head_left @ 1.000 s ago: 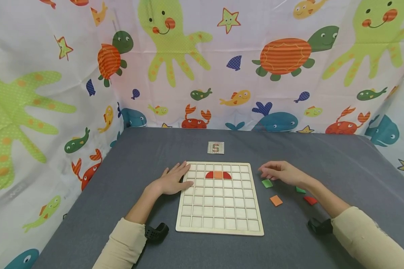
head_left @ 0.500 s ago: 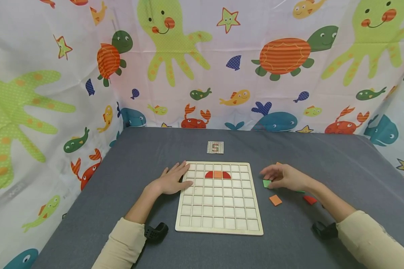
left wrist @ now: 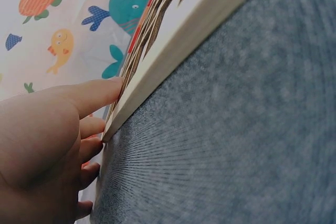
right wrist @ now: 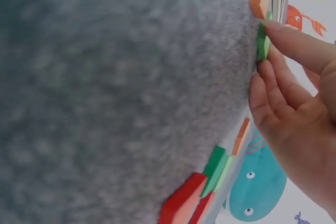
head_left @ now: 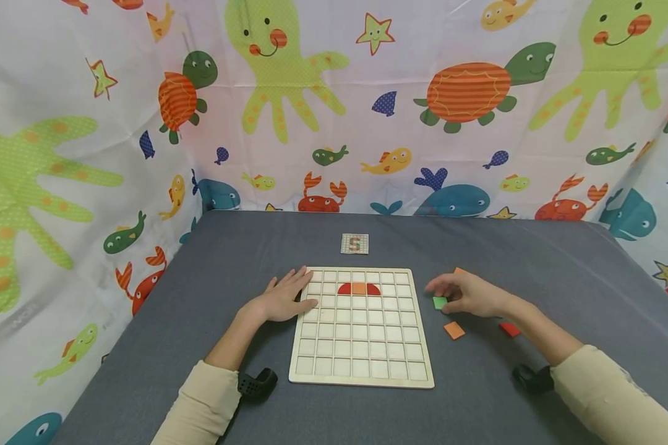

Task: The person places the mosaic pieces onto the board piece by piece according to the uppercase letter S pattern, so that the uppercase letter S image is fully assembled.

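My left hand [head_left: 281,300] lies at the left edge of the pale wooden grid board [head_left: 332,366], fingers extended. Its thumb [left wrist: 100,94] rests on the board's rim. To the right of the board, my right hand [head_left: 473,295] is at a green tile [head_left: 439,303] on the table. In the right wrist view the thumb and fingertips pinch this green tile [right wrist: 262,43] from two sides. An orange square tile [head_left: 454,330] lies just nearer than that hand. In an upper row of the board, an orange square [head_left: 359,288] sits between two rounded red pieces [head_left: 373,289].
A small card with an S pattern [head_left: 354,244] lies behind the board. Past my right hand shows another orange tile [head_left: 459,270]. A red tile [head_left: 509,329] lies by the right forearm, and another green tile [right wrist: 214,169] is near it. Patterned cloth [head_left: 389,123] surrounds the table.
My right hand has come down and nearer onto the green tile, its fingers closing about it, uncovering the far orange tile. The left hand and the board stay put.
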Available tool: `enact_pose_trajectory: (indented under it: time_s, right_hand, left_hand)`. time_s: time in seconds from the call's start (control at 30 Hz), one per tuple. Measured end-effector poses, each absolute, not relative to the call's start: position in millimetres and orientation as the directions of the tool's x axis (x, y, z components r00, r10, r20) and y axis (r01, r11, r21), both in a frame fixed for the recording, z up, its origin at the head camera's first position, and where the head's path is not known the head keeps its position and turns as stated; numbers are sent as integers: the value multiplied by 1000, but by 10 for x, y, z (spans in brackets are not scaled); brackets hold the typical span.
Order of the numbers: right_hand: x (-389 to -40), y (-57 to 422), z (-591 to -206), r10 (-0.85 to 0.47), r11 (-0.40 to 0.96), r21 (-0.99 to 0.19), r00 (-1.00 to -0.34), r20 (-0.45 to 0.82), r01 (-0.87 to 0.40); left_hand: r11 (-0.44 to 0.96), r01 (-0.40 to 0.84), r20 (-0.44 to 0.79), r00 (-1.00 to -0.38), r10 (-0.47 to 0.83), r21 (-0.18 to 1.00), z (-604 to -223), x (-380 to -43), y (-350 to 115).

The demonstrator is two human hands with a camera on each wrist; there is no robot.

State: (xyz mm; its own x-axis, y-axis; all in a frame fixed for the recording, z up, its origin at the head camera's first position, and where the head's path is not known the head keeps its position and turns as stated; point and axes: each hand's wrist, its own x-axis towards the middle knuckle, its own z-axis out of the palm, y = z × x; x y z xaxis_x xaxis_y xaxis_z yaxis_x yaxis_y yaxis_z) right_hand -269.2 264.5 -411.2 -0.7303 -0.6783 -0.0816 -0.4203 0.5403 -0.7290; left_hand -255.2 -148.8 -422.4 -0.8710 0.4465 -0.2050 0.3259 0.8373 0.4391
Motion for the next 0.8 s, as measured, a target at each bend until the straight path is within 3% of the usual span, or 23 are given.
enact_pose_trajectory:
  time_s: [0.5,0.8]
  right_hand:
    - [-2686,2658,-4069,-589,628,-692,-798,-126,-354]
    - [-2671,2615,-4040,-456,576,-808,-870,-188,-127]
  left_hand:
    - [835,329,-206,-869,451,441,-4250,-2562,-1491]
    - [832,336,-195,-869,455,442,-4245,-2552,-1499]
